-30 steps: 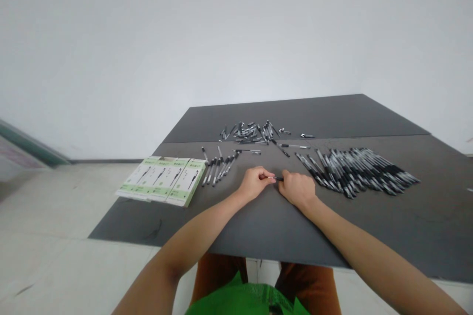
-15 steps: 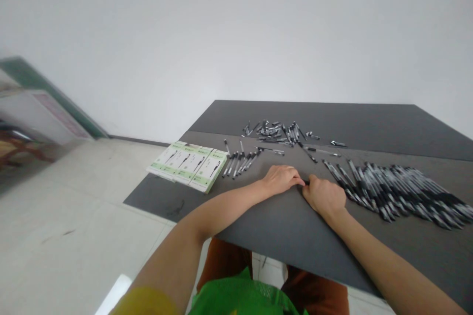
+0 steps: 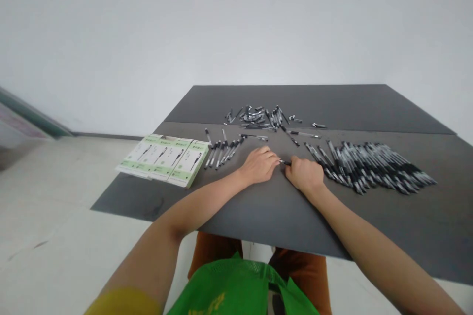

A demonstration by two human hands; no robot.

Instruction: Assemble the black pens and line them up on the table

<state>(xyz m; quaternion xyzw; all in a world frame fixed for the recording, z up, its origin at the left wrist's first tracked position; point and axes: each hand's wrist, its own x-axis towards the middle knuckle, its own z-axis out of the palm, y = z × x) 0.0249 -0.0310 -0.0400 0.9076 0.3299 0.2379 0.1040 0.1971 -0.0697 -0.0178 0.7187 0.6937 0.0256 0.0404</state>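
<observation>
Over the near part of the dark grey table, my left hand (image 3: pixel 259 164) and my right hand (image 3: pixel 306 175) face each other, both closed. A pen (image 3: pixel 286 162) shows in the small gap between them, with a black section by my right fingers and a thin pale end at my left fingertips. My fingers hide the rest of it, and whether it is in one piece I cannot tell. Just right of my right hand lies a broad row of clear pens with black grips (image 3: pixel 365 165). Up and left of my left hand is a smaller group of pens (image 3: pixel 225 151).
White-and-green pen boxes (image 3: pixel 173 160) lie side by side at the table's left edge. Farther back are a loose heap of pen caps and small parts (image 3: pixel 254 115) and a few single pens (image 3: pixel 305 134). A white wall (image 3: pixel 236 24) stands behind the table (image 3: pixel 236 206).
The gap between my hands has widened slightly, and more of the pen shows there. My view has shifted, so the table and everything on it appear farther left and higher.
</observation>
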